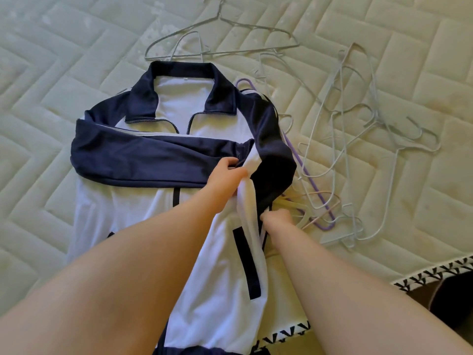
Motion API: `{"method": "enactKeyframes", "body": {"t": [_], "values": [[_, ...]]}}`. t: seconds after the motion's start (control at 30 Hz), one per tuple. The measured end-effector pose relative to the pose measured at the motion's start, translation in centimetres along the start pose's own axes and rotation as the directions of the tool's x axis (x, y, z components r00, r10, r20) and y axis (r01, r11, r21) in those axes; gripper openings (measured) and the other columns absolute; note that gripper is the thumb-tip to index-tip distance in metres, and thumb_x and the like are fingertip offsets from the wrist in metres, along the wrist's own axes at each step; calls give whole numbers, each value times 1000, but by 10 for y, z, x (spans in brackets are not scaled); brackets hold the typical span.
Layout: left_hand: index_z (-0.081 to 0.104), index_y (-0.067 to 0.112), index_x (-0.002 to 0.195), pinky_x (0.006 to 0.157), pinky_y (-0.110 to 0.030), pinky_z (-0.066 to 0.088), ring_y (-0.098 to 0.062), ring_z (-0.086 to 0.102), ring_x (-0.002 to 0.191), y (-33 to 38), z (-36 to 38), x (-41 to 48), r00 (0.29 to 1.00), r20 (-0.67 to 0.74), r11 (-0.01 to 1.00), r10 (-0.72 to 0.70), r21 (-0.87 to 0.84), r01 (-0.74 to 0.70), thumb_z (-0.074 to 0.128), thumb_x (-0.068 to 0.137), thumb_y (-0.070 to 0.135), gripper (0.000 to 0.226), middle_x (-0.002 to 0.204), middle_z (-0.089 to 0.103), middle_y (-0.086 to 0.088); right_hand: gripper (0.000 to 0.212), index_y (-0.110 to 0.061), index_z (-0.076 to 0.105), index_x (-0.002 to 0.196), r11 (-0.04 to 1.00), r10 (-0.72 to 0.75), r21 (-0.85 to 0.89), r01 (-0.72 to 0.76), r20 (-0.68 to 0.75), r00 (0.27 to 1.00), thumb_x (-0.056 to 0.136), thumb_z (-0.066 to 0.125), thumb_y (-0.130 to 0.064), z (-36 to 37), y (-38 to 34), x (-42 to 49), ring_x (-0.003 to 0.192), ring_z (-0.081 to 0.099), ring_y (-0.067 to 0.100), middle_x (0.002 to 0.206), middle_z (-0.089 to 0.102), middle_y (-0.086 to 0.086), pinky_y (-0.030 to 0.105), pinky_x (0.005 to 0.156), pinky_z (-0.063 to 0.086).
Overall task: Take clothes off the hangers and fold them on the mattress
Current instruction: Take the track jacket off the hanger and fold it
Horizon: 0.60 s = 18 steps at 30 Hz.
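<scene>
Quilted cream mattress (76, 60) fills your view. On it the navy-and-white zip-up track jacket (133, 206) lies front up, collar away from you, with one navy sleeve folded across its chest. Just beside its right edge sprawls a loose pile of white wire hangers (344, 149), and one purple plastic hanger (302, 165) is partly hidden behind the jacket's shoulder. Your left hand (225, 172) has its grip pinched on white fabric by the folded sleeve. Your right hand (277, 217) has its grip curled round the jacket's lifted side edge.
</scene>
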<state>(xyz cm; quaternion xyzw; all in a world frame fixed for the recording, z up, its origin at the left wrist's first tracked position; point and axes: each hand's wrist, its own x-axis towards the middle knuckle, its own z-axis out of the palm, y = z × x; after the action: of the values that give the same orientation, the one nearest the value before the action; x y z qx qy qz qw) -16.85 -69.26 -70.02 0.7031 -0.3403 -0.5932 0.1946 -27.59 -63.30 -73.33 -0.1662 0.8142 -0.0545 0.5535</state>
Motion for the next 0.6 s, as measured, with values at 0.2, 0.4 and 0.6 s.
{"method": "enactKeyframes", "body": {"t": [0.2,0.4,0.6], "values": [[56,19,83,72,-29,39,-18,47,80,15,29,-15,990,138,954,14,296,-55,43,96,34,23,95,53,-5,30,-4,43,128,964,-46,233,128,-330,943,100,38,-16,-61,-11,-18,118,49,34,127,52,18,37,98,36],[51,14,127,75,-26,39,-25,53,98,62,68,-34,987,83,873,140,461,-162,43,95,15,33,123,54,-12,20,-13,50,114,907,-154,262,328,-520,840,99,38,-19,-150,-24,-49,86,49,24,102,55,7,32,74,37],[43,24,136,72,-29,49,-22,55,89,116,119,-62,958,121,871,261,399,-288,41,91,2,50,118,56,-10,7,-19,50,94,854,-180,243,460,-691,700,97,44,-20,-226,-34,-75,80,49,24,89,52,0,29,70,35]]}}
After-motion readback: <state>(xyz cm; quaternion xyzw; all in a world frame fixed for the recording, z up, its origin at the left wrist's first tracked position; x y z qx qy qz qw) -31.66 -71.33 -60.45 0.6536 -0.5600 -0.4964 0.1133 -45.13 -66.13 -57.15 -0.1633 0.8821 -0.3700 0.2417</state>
